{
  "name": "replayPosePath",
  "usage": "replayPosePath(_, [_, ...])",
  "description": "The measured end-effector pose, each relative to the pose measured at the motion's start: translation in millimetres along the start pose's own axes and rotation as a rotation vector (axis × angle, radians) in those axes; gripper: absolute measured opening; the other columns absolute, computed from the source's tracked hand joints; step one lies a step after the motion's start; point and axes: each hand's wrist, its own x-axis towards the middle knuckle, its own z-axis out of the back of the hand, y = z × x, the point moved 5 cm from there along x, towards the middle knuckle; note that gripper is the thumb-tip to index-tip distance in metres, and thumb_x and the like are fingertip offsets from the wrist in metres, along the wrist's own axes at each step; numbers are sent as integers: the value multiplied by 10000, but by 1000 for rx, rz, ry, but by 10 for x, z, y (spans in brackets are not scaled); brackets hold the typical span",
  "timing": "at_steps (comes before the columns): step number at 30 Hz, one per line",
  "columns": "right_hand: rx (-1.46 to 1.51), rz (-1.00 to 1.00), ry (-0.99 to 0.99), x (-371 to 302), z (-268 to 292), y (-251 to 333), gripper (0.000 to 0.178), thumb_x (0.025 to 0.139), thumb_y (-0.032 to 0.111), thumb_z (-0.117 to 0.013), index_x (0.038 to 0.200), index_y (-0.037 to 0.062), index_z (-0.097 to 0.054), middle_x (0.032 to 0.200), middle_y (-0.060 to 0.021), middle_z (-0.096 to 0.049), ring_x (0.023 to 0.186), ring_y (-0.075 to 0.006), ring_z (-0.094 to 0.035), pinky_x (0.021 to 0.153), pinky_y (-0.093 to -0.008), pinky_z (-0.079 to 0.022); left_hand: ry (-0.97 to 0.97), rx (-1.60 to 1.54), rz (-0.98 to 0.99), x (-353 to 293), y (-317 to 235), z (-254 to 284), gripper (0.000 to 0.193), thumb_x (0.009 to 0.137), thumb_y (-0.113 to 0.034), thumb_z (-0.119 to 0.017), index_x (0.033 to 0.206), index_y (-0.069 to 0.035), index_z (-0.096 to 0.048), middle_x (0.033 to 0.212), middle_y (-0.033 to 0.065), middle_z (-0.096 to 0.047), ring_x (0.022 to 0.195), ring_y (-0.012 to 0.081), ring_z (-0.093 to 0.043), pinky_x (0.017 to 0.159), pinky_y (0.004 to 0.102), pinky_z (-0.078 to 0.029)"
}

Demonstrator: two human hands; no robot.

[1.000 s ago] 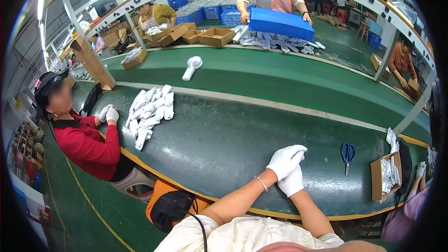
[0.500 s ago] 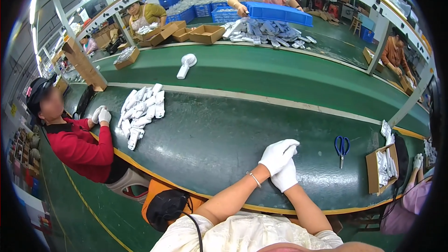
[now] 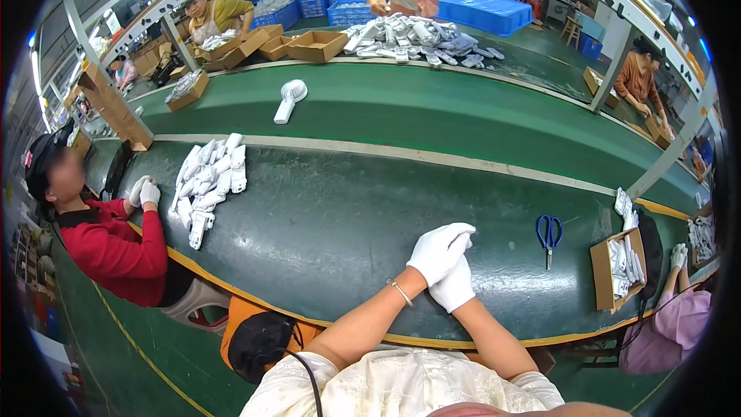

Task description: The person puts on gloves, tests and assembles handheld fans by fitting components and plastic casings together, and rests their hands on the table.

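Note:
Both my hands wear white gloves and rest together on the dark green table. My left hand lies across the right, fingers pressed together and folded over it. Beneath it, my right hand shows mostly its back and wrist; its fingers are hidden. No object shows in either one. Right of them lie blue-handled scissors, handles pointing away from me. Farther right, an open cardboard box holds several white plastic parts. A pile of white casings sits at the table's left.
A white handheld fan lies on the green conveyor belt beyond the table. At left sits a co-worker in red, gloved hands together. Across the belt, a person stands by a heap of grey-white parts and a blue crate.
My view has shifted, so the table's things sit farther left. My hands stay folded together. Across the belt, the blue crate has moved right, and one of the person's hands has come off it.

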Motion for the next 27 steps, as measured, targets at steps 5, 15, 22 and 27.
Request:
replayPosePath(5, [52,87,-140,-22,14,10,334,835,221,-610,1127,62,-645,1074,-206,-676,1037,-393,-622,903,-469,-492,0,17,20,11,5,-1,234,982,-179,-542,1143,-84,-684,896,88,-731,840,215,-713,787,317,-554])
replayPosePath(15, [-76,170,-156,-21,20,0,361,834,240,-608,1153,73,-636,1097,-208,-670,1051,-390,-619,919,-464,-488,5,23,34,16,0,-15,239,981,-179,-545,1152,-88,-685,900,87,-732,839,210,-712,781,318,-555])
replayPosePath(22, [-55,111,-27,5,10,-14,419,829,251,-614,1211,80,-616,1157,-214,-654,1118,-374,-600,970,-452,-466,1,14,46,10,31,-14,237,978,-168,-550,1153,-82,-685,903,87,-733,842,207,-709,785,318,-553])
replayPosePath(27, [-240,262,-76,25,-27,-3,262,823,160,-585,1027,6,-646,977,-195,-676,972,-355,-639,828,-450,-502,0,22,43,19,41,-15,238,978,-165,-548,1154,-82,-685,902,87,-733,843,205,-708,787,316,-552])
